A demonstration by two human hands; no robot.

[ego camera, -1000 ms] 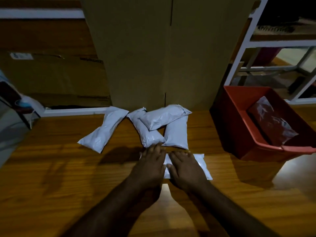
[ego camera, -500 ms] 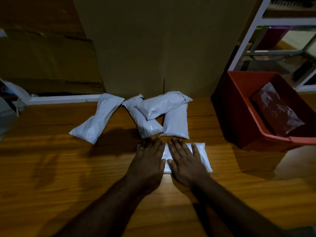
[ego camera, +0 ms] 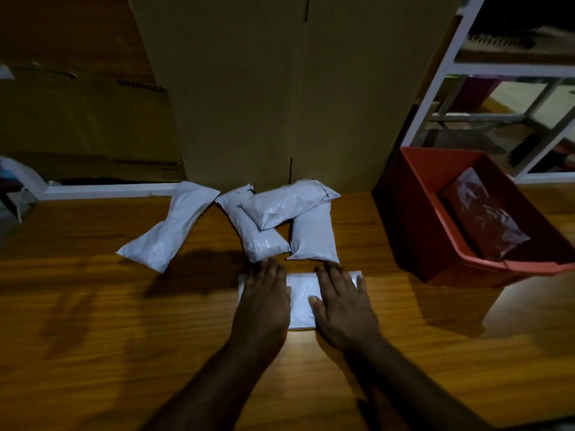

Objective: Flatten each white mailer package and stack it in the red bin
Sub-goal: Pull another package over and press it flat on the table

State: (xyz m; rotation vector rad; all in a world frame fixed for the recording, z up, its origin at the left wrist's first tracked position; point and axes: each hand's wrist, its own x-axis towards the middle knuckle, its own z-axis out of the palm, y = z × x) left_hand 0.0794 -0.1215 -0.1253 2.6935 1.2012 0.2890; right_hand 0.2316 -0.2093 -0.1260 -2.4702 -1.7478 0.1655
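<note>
A white mailer lies flat on the wooden table in front of me. My left hand presses on its left part and my right hand on its right part, both with straight fingers, palms down. Behind them lie several puffy white mailers: one alone at the left, one beside another, and one resting across those two. The red bin stands at the right with a mailer inside it.
A tall cardboard box stands right behind the mailers, with a flat cardboard sheet to its left. A white shelving frame rises behind the bin. A plastic bag sits at the far left edge.
My two hands have slid apart across the mailer, the left toward its left end and the right toward its right end. More of the mailer's middle now shows between them.
</note>
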